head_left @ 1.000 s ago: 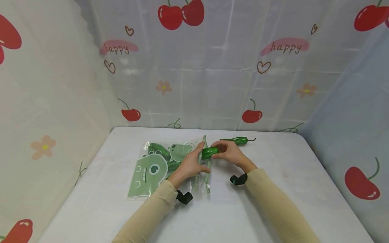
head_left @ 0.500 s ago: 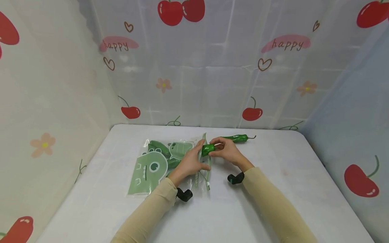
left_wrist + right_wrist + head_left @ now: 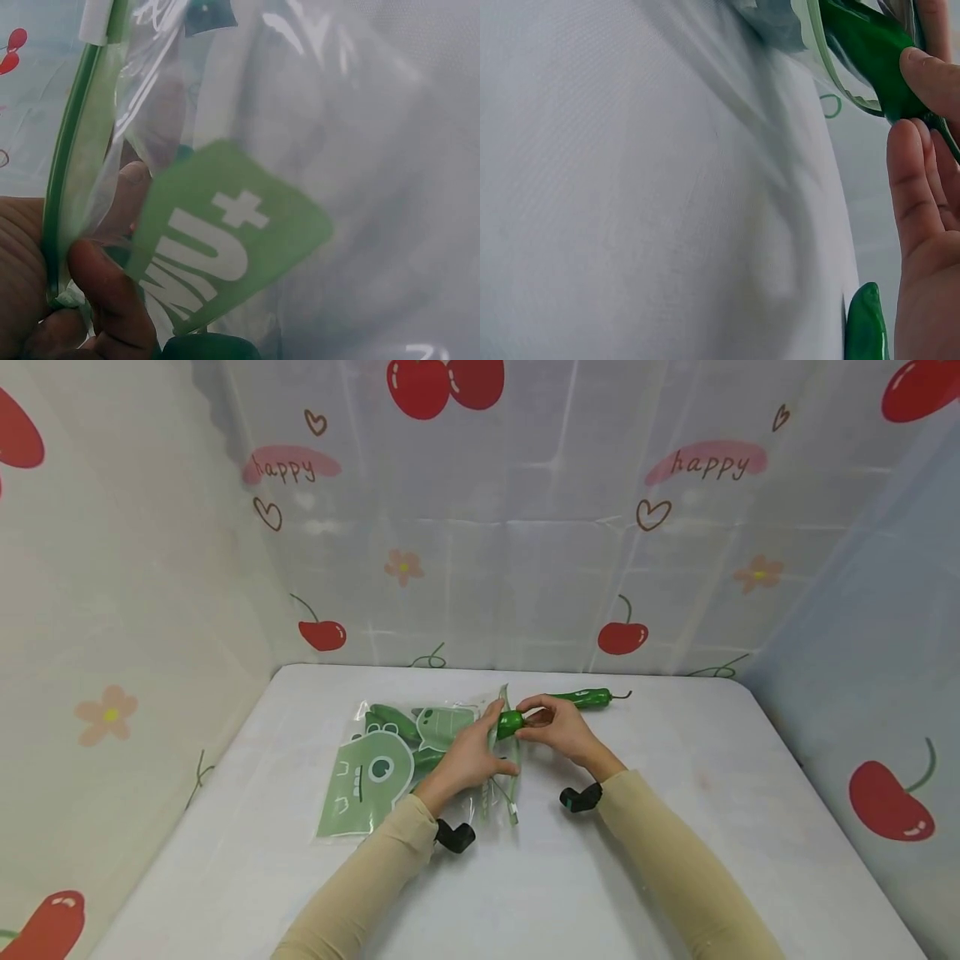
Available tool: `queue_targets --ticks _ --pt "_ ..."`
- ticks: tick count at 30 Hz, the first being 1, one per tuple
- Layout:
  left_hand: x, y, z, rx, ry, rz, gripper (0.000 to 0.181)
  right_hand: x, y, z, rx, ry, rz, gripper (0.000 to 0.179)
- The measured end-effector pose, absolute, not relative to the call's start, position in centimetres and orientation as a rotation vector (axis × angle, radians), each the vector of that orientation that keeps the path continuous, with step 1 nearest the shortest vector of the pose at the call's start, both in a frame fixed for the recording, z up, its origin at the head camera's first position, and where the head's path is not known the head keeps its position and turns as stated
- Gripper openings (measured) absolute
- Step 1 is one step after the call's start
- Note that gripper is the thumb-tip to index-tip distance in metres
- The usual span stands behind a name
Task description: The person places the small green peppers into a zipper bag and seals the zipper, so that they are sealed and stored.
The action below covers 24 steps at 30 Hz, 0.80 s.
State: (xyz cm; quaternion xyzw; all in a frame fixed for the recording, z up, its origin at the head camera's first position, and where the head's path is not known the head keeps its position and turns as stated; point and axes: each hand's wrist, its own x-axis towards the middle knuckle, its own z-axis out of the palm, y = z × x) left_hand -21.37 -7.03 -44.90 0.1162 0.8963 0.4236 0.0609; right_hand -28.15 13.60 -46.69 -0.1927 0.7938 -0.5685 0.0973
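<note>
The right hand (image 3: 566,731) pinched a glossy green pepper (image 3: 511,723) near its stem, the pepper's other end inside the mouth of a clear plastic zip bag with pale green cartoon prints (image 3: 367,789). The left hand (image 3: 467,760) touched the bag's mouth, thumb and fingers spread. A second slender green pepper (image 3: 596,697) lay beyond the right hand.

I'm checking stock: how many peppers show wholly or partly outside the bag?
2: a held pepper, in the right hand, partly in the bag; a loose pepper, partly hidden, on the table beyond that hand.
</note>
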Motion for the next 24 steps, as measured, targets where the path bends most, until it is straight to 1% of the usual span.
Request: queue_targets --ticks 10,24 --pt "-21.3 -7.1 -44.5 0.358 2.731 1.281 0.118 -27.4 13.1 -46.2 -0.639 2.268 -1.735 0.033" --pt "-21.4 -7.0 -44.5 0.369 2.741 1.261 0.116 -26.5 12.1 -46.2 -0.664 2.221 -1.728 0.032"
